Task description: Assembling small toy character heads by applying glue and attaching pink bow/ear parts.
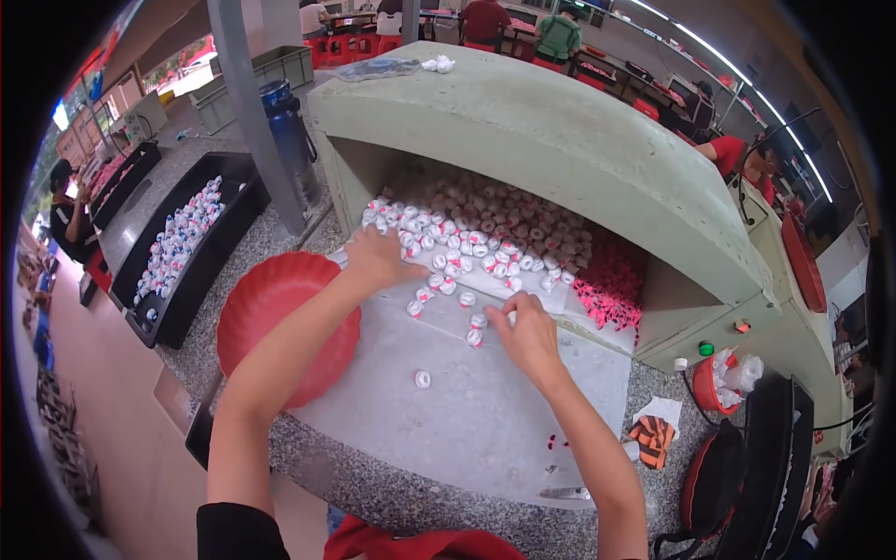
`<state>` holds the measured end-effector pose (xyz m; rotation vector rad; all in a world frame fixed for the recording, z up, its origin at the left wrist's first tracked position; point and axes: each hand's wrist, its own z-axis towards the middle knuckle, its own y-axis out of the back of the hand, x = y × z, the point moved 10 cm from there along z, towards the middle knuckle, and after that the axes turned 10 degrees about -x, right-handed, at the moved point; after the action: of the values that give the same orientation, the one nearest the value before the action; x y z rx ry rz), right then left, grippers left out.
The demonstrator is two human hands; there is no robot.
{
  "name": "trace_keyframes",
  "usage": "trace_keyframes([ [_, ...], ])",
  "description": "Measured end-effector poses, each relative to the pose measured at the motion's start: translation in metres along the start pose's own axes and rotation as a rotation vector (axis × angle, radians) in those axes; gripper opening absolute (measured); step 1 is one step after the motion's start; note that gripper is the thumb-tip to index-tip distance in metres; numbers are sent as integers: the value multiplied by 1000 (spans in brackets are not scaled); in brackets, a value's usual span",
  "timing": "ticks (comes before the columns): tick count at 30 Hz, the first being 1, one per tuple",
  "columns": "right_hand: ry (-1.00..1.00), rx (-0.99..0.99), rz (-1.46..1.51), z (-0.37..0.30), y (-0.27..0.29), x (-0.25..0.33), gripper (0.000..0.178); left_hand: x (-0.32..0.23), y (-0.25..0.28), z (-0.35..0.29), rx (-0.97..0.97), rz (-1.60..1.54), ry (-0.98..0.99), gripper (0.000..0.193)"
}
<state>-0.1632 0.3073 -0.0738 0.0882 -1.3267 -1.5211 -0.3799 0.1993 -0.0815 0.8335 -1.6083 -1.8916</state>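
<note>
Hands at the edge of the white-and-red pile

Under the pale green hood (560,140), a heap of small round white pieces with red marks (476,233) spills forward onto a grey sheet (485,420). The left hand (376,261) lies palm-down on the heap's near left edge, fingers spread and flat, gripping nothing that shows. The right hand (527,331) rests knuckles-up beside a few scattered pieces (474,327); its fingertips curl under, and whether they pinch one cannot be told. These loose pieces lie just left of the right fingers, nearer that hand. Being round, they show no clear long axis or pointing direction. One stray piece (423,379) sits apart, toward the person. A red bowl (280,322) waits under the left forearm
</note>
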Motion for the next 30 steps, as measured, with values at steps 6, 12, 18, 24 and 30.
trace_keyframes([
  [6,-21,51,-83,-28,-38,6,41,-25,-28,-38,-201,-73,-115,80],
  [12,157,17,-174,-40,-44,22,29,-82,-23,-57,-305,-247,-266,54],
  [18,151,51,-259,-55,-34,8,27,-90,-20,-61,-449,-237,-360,37],
  [24,136,-24,-113,-47,-32,21,25,-105,-19,-61,-402,-275,-604,30],
  [30,252,54,-85,-64,-36,40,24,-109,-20,-61,-316,-348,-718,26],
])
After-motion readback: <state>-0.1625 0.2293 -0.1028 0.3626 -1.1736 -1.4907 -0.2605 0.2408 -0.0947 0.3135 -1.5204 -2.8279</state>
